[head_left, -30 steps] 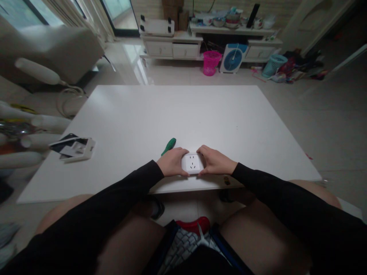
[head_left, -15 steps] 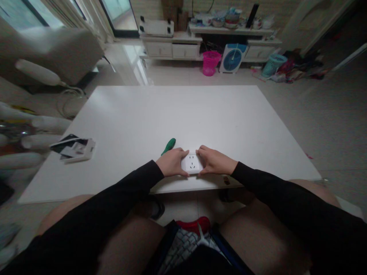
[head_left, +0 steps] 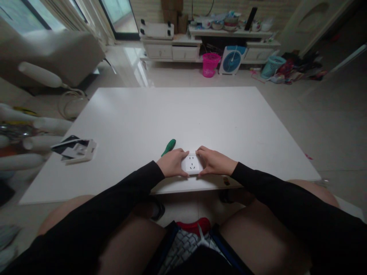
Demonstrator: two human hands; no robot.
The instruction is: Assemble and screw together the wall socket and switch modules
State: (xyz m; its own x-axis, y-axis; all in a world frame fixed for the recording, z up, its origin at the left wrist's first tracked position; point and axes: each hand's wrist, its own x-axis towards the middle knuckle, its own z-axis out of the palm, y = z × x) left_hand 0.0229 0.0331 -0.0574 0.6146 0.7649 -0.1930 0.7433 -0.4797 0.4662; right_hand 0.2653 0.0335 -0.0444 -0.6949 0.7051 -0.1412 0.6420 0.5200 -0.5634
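A white wall socket point(head_left: 192, 163) with several dark slots lies face up near the front edge of the white table point(head_left: 183, 114). My left hand point(head_left: 174, 163) grips its left side, thumb and fingers spanning top and bottom corners. On the right side, my right hand point(head_left: 215, 161) holds it the same way. Just beyond my left hand lies a green handle point(head_left: 169, 146), perhaps a screwdriver's; its lower end is hidden behind that hand. A small brown object point(head_left: 226, 180) sits by the table edge below my right wrist.
At the table's left side is an open white box point(head_left: 91, 150) with a dark flat item and white parts. White padded tubes point(head_left: 40, 74) stand off to the left. Past the table are a pink basket point(head_left: 211, 65), a blue fan point(head_left: 232, 60) and a low cabinet point(head_left: 160, 52).
The view has shifted very slightly. Both hands keep the same hold on the socket, and nothing on the table has visibly moved.
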